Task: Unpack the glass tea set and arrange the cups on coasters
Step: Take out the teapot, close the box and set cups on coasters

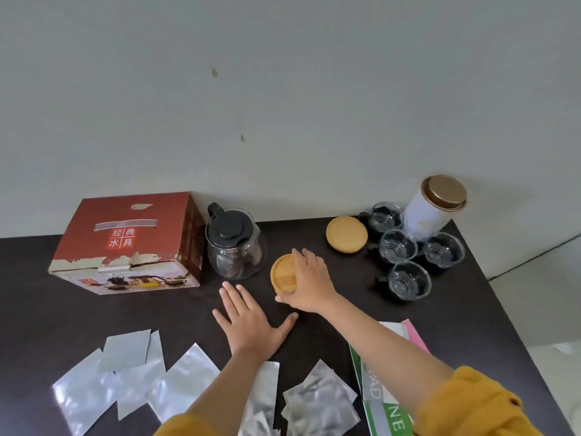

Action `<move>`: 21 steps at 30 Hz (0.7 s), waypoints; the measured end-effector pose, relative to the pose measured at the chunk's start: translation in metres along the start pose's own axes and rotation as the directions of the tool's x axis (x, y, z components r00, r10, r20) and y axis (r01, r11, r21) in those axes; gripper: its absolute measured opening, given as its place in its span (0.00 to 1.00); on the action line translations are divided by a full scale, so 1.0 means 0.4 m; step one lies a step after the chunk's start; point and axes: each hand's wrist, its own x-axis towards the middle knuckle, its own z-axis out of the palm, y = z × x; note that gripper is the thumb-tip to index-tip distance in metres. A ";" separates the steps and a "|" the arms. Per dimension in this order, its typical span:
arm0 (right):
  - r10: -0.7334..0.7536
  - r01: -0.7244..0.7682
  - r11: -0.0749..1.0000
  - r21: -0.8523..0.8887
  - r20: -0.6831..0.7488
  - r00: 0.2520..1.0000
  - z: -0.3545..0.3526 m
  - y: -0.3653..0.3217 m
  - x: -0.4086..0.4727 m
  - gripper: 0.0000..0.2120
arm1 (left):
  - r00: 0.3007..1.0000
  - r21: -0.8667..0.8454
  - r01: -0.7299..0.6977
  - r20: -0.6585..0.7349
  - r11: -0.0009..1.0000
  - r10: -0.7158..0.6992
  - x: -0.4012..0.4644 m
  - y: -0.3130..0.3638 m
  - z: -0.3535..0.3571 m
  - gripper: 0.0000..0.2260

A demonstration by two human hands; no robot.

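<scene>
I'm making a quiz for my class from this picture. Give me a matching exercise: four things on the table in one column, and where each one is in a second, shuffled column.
Things
1. red box
2. glass teapot
3. white tin
4. foil packets

Places
A. far right corner, against the wall, behind the glass cups
B. near edge of the table, in front of the person
C. far left, against the wall
D. between the red box and the coaster under the right hand

Pairs: 1-C, 2-D, 3-A, 4-B
</scene>
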 end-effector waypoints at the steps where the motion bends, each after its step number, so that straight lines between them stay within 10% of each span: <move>1: -0.001 0.001 1.000 0.004 0.012 1.000 0.005 0.002 0.009 0.52 | 1.000 0.010 0.000 0.014 1.000 0.000 0.002 0.001 0.003 0.61; 9: 0.013 -0.010 0.988 0.153 -0.019 1.000 -0.043 0.055 0.001 0.51 | 1.000 0.036 -0.002 0.021 0.999 0.001 0.007 -0.001 0.014 0.61; 21: 0.006 0.001 0.982 -0.187 0.034 0.999 -0.113 0.203 -0.038 0.37 | 1.000 0.045 -0.004 0.024 0.999 0.003 0.011 -0.001 0.013 0.61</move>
